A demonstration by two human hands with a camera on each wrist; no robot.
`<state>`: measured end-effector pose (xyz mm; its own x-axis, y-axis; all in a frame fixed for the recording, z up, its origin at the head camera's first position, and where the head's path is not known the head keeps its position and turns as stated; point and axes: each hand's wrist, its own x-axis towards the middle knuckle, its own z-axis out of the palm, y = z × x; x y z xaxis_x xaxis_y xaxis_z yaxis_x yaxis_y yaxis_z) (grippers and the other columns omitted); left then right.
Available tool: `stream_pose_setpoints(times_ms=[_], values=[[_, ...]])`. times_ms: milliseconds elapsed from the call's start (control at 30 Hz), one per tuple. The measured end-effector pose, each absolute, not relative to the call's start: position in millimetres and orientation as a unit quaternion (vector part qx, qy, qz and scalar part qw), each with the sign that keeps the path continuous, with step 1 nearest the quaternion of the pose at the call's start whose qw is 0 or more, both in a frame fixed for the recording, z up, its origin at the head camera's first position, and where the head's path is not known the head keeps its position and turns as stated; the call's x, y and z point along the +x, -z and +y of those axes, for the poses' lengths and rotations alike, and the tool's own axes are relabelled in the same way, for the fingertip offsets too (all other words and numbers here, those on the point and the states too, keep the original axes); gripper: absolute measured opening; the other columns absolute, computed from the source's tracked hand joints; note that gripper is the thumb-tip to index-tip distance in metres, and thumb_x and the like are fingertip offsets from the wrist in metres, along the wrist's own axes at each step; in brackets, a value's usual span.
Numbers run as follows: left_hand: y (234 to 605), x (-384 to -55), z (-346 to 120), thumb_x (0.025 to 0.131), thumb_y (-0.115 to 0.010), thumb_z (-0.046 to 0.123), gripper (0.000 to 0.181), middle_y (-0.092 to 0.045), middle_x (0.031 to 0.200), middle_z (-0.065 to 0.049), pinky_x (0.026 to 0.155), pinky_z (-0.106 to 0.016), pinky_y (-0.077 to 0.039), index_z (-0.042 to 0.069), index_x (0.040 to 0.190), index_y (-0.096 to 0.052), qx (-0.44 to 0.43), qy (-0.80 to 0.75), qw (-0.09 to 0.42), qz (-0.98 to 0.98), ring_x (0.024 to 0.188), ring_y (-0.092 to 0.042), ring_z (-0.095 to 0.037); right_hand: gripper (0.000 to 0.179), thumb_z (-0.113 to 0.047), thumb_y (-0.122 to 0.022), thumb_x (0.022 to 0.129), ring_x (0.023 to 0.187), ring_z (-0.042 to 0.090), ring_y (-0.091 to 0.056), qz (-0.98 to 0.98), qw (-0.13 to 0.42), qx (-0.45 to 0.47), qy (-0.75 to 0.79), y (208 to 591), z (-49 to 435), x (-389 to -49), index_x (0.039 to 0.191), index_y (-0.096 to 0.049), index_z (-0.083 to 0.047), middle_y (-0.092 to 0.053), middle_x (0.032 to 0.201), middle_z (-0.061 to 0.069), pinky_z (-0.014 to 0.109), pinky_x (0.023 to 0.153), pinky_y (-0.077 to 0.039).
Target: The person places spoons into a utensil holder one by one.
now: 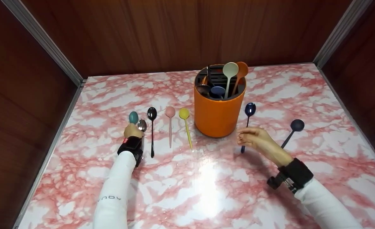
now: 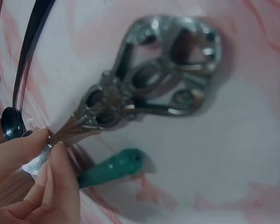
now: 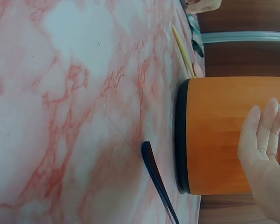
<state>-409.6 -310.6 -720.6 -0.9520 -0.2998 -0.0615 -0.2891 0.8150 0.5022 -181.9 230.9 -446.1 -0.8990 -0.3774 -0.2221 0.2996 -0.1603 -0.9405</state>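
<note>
My left hand (image 1: 132, 131) pinches a silver spoon (image 1: 142, 124) between thumb and fingertips. Its ornate openwork handle (image 2: 151, 74) stretches out past the fingers in the left wrist view. Just beside it is a teal spoon (image 1: 133, 117), partly hidden behind the hand, its rounded green handle end showing below the silver one. On the other side lies a black spoon (image 1: 152, 114). My right hand (image 1: 258, 140) holds nothing; its fingers are loosely bent over the handle of a dark blue spoon (image 1: 250, 109), close to the orange utensil holder (image 1: 217, 117).
A pink spoon (image 1: 170, 112) and a yellow spoon (image 1: 184, 114) lie left of the holder. Upright in it stand a pale green spoon (image 1: 230, 70), an orange spoon (image 1: 242, 70) and several others. Far right rests a dark round-headed spoon (image 1: 297, 125). Wooden walls (image 1: 187, 35) border the marbled table.
</note>
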Motion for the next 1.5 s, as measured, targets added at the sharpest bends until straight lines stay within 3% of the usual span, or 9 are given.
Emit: stream_pose_setpoints(times_ms=[100,233,567,667,867,933,1200,1433,1500], values=[[697.4,-394.5,-300.2,0.047,-0.08,0.024,0.035,-0.067,0.079,-0.018,0.053,-0.042,-0.05,0.006,0.072,-0.063,0.152,0.262,0.004,-0.953,0.07,-0.062,-0.035,0.019,-0.004,-0.052,0.093,0.088,0.011,-0.064,0.608,0.222,-0.032,0.762,446.8,231.1,-181.4,0.101,-0.064,-0.016,-0.067,0.092,-0.002,0.023,0.087,-0.055],[590.2,-329.8,-255.9,0.051,-0.076,0.013,0.027,-0.066,0.077,-0.021,0.056,-0.041,-0.051,-0.001,0.072,-0.064,0.147,0.293,-0.018,-0.945,0.067,-0.061,-0.034,0.02,-0.003,-0.052,0.093,0.088,0.01,-0.065,0.603,0.221,-0.036,0.766,448.5,231.0,-180.7,0.101,-0.065,-0.016,-0.068,0.092,-0.003,0.023,0.087,-0.055],[653.0,-369.9,-285.1,0.044,-0.082,0.019,0.045,-0.066,0.082,-0.017,0.058,-0.034,-0.051,0.0,0.08,-0.065,0.173,0.302,-0.023,-0.937,0.067,-0.059,-0.028,0.022,0.0,-0.048,0.093,0.088,0.01,-0.064,0.585,0.221,-0.057,0.778,453.2,232.8,-179.8,0.107,-0.063,-0.009,-0.068,0.093,0.0,0.024,0.087,-0.055],[639.5,-360.6,-283.1,0.046,-0.085,0.017,0.048,-0.067,0.081,-0.018,0.062,-0.035,-0.054,-0.004,0.085,-0.065,0.166,0.354,-0.044,-0.919,0.067,-0.061,-0.028,0.021,-0.001,-0.048,0.093,0.088,0.01,-0.064,0.583,0.221,-0.054,0.78,453.6,232.8,-179.5,0.107,-0.063,-0.008,-0.068,0.092,0.0,0.024,0.087,-0.055],[564.8,-314.5,-250.8,0.055,-0.082,-0.001,0.048,-0.062,0.06,-0.015,0.044,-0.03,-0.054,-0.012,0.093,-0.054,0.21,0.494,-0.088,-0.839,0.043,-0.058,-0.019,0.021,-0.001,-0.049,0.093,0.087,0.011,-0.065,0.588,0.215,-0.044,0.778,454.0,232.2,-179.2,0.105,-0.064,-0.01,-0.068,0.092,0.001,0.024,0.087,-0.055],[534.6,-298.2,-237.6,0.06,-0.08,-0.002,0.055,-0.064,0.065,-0.013,0.051,-0.032,-0.058,-0.011,0.106,-0.05,0.241,0.506,-0.116,-0.82,0.048,-0.06,-0.017,0.021,-0.001,-0.049,0.093,0.087,0.011,-0.065,0.587,0.216,-0.044,0.779,454.3,232.6,-179.0,0.105,-0.064,-0.01,-0.068,0.092,0.001,0.024,0.087,-0.055],[487.3,-270.7,-218.6,0.071,-0.069,-0.005,0.039,-0.058,0.055,-0.004,0.051,-0.025,-0.057,-0.01,0.104,-0.049,0.26,0.535,-0.153,-0.789,0.047,-0.058,-0.012,0.02,-0.002,-0.05,0.093,0.087,0.01,-0.065,0.589,0.219,-0.039,0.777,454.6,233.3,-178.4,0.105,-0.064,-0.01,-0.067,0.092,0.0,0.023,0.087,-0.055],[546.6,-301.2,-246.1,0.067,-0.077,0.001,0.052,-0.067,0.064,-0.011,0.052,-0.028,-0.059,-0.007,0.106,-0.044,0.261,0.621,-0.163,-0.721,0.052,-0.064,-0.017,0.024,0.001,-0.048,0.093,0.085,0.01,-0.065,0.581,0.22,-0.037,0.783,456.3,232.2,-180.1,0.1,-0.066,-0.013,-0.068,0.089,-0.001,0.023,0.084,-0.056],[541.5,-298.3,-242.8,0.07,-0.076,0.002,0.053,-0.067,0.065,-0.011,0.056,-0.029,-0.06,-0.007,0.109,-0.042,0.271,0.623,-0.164,-0.716,0.054,-0.065,-0.016,0.025,0.001,-0.048,0.093,0.085,0.009,-0.065,0.584,0.22,-0.036,0.781,457.4,231.6,-180.5,0.099,-0.066,-0.014,-0.068,0.089,-0.002,0.023,0.084,-0.056]])
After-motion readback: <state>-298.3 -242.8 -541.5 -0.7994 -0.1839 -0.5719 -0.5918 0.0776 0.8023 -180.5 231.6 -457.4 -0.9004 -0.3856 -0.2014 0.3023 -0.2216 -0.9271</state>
